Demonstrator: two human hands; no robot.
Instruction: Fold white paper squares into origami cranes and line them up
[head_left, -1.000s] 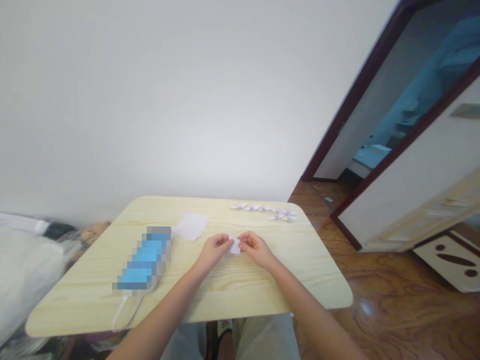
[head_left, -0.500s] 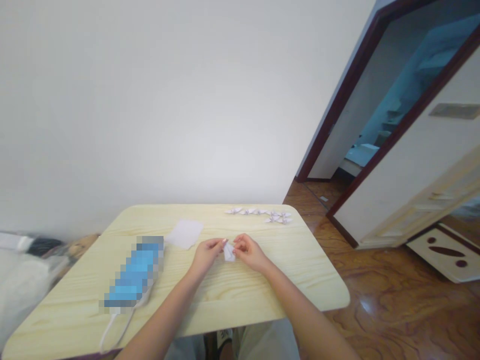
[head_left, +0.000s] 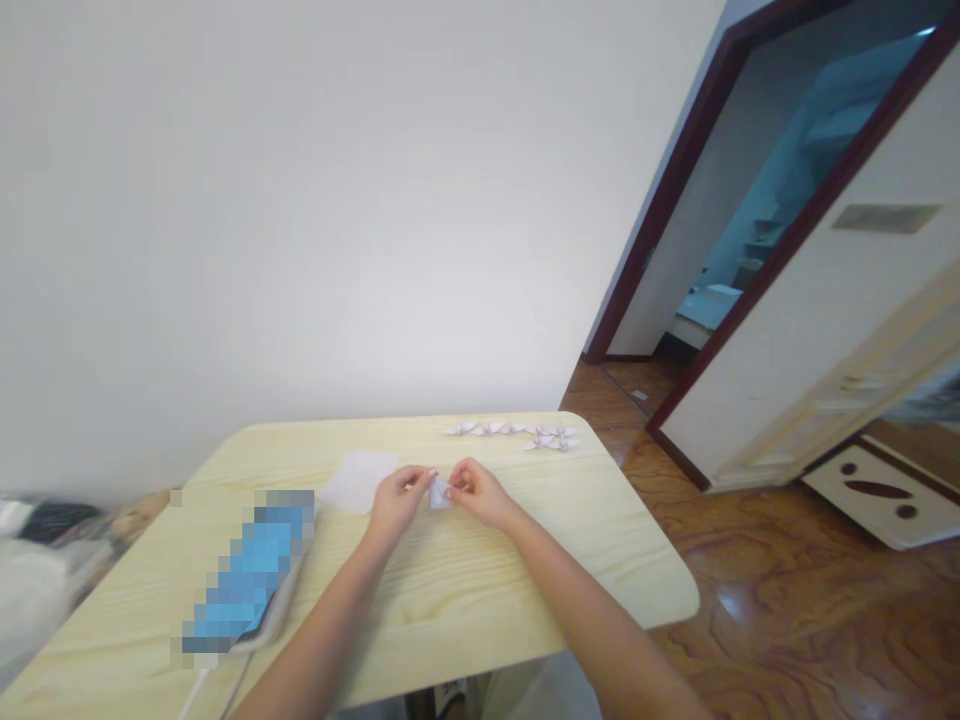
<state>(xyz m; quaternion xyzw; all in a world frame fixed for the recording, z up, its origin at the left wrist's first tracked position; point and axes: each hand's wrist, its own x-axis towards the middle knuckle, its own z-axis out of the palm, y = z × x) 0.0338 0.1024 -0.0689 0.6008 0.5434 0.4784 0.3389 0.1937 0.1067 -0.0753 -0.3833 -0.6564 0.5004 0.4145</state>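
Pale wood table (head_left: pixel 480 570): blue packet (head_left: pixel 247 570) pixelated, details unreadable; square paper sheet (head_left: pixel 356 481) beside it; origami cranes (head_left: pixel 510 430) along the far edge. Left hand (head_left: pixel 397 503) and right hand (head_left: pixel 480 495) together, fingertips pinching small folded paper (head_left: pixel 439 493) above the table, its shape partly hidden.

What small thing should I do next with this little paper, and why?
Probably press the fold firmly with your right hand's fingers. The small folded white paper is pinched between them and your left hand, and it doesn't yet look like the paper cranes on the table, so a sharper crease may help.
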